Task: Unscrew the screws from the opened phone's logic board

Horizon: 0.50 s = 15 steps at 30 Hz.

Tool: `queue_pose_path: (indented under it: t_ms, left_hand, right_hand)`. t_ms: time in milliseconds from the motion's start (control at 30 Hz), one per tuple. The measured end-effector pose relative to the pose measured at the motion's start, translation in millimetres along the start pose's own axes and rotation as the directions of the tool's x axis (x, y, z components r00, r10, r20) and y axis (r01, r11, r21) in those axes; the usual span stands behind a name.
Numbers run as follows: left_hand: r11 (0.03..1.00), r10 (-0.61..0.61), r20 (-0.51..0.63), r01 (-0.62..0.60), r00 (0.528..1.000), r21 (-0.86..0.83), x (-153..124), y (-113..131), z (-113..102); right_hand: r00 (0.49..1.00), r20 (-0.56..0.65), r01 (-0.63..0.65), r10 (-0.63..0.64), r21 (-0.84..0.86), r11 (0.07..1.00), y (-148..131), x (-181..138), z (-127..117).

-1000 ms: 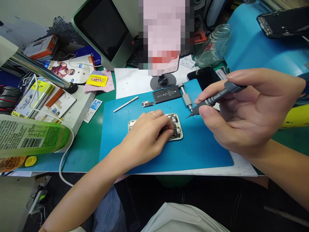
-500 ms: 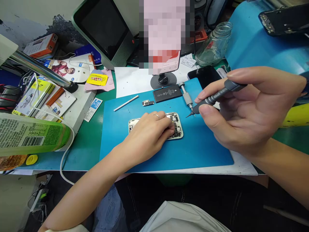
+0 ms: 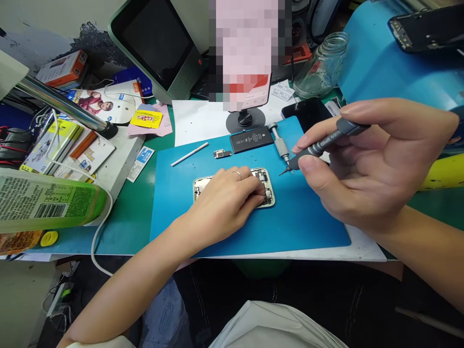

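An opened phone body [image 3: 267, 193] lies on a blue work mat [image 3: 290, 222]. My left hand [image 3: 224, 200], with a ring on one finger, rests on top of it with the fingers curled over its inner parts, hiding most of it. My right hand [image 3: 366, 164] is raised to the right of the phone and grips a dark grey precision screwdriver [image 3: 322, 145]. Its tip points down-left, hovering just right of the phone's top corner.
On the mat's far side lie a black battery [image 3: 251, 140], a small metal part [image 3: 222, 154], a white stick [image 3: 189, 154] and a silver screwdriver [image 3: 279, 141]. A glass jar [image 3: 321, 67], a phone stand [image 3: 244, 121], a green bottle [image 3: 47, 203] and boxes surround it.
My left hand's fingers have shifted slightly on the phone body. The right hand with the screwdriver has hardly moved.
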<state>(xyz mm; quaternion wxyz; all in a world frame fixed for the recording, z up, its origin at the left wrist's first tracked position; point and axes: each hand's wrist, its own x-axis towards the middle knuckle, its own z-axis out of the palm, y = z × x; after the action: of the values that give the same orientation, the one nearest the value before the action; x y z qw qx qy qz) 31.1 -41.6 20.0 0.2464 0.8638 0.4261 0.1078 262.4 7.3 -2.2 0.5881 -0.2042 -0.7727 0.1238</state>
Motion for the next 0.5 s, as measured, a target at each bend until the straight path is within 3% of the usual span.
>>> queue_pose_path:
  t_ms: [200,367,500]
  left_hand:
    - [0.998,0.022,-0.022,-0.024,1.0,-0.06,0.3,1.1,-0.5]
    - [0.986,-0.023,-0.213,-0.013,0.977,-0.163,-7.1,-3.1,-19.3]
    - [0.983,-0.114,-0.326,0.059,0.938,-0.173,-15.9,-17.7,-45.8]
  right_hand:
    - [0.997,0.056,0.055,-0.053,-0.034,0.998,-6.8,3.2,-4.8]
    - [0.99,-0.004,-0.142,0.143,-0.153,0.978,-22.4,1.5,-1.6]
    - [0.991,0.032,-0.123,0.128,-0.124,0.985,-22.4,2.4,-1.9]
